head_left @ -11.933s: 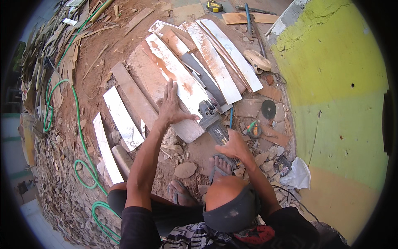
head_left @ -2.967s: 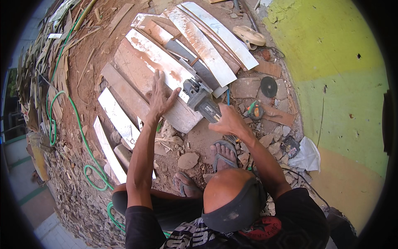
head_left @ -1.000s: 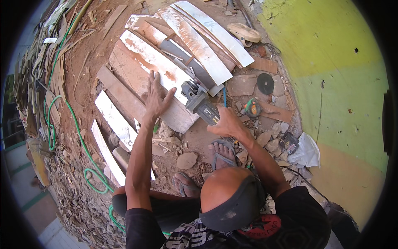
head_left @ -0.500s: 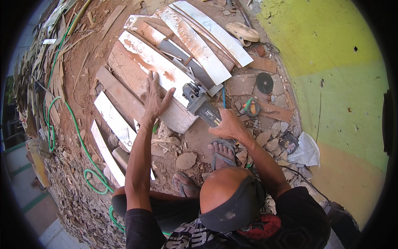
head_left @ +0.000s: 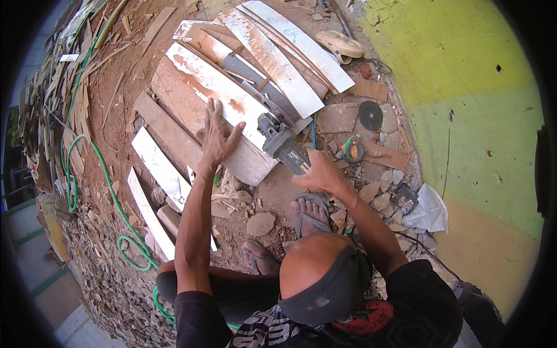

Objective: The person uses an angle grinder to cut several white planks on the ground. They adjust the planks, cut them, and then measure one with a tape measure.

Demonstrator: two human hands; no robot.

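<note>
Yellow, green and tan paint bands a broad wall (head_left: 464, 116) along the right side. Reddish earth (head_left: 139, 62) spreads left of it, with stone rubble (head_left: 110, 272) at the near left. On the ground, a rough slab (head_left: 252, 168) slants from far left toward the centre, and a white plank (head_left: 235, 93) with rusty brown stains lies along its right part. More long white boards (head_left: 301, 43) are heaped beyond it to the far right; a brown board (head_left: 168, 124) lies just left of the slab. At the plank's near end is a dark angle grinder (head_left: 284, 145), its disc seen edge-on by the plank's right edge; contact is too small to tell. The person's right hand (head_left: 319, 171) grips the grinder's body. The left hand (head_left: 217, 139) is spread flat at the plank's left edge, grasping nothing. Smaller still, a beige clog (head_left: 340, 45) lies far right, and a loose black disc (head_left: 370, 115) nearer.
</note>
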